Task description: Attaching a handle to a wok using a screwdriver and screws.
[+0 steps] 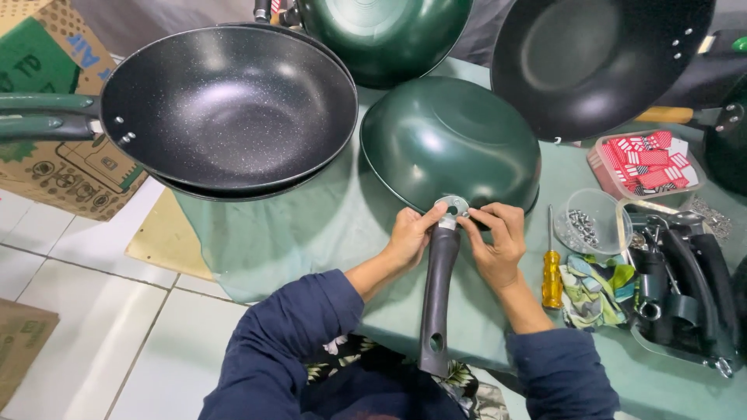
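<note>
Both grips pinch one piece — the left hand (408,237) and right hand (498,243) close their fingers on the metal bracket end of a dark pan handle (437,295), pressed against the upturned green wok (450,140) at frame centre on the table (311,225) — a yellow screwdriver (551,272) lies just right

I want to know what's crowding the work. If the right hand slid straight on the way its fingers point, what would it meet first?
The right hand points up-left at the handle's metal bracket, which its fingertips already touch; just beyond lies the upturned green pan.
</note>
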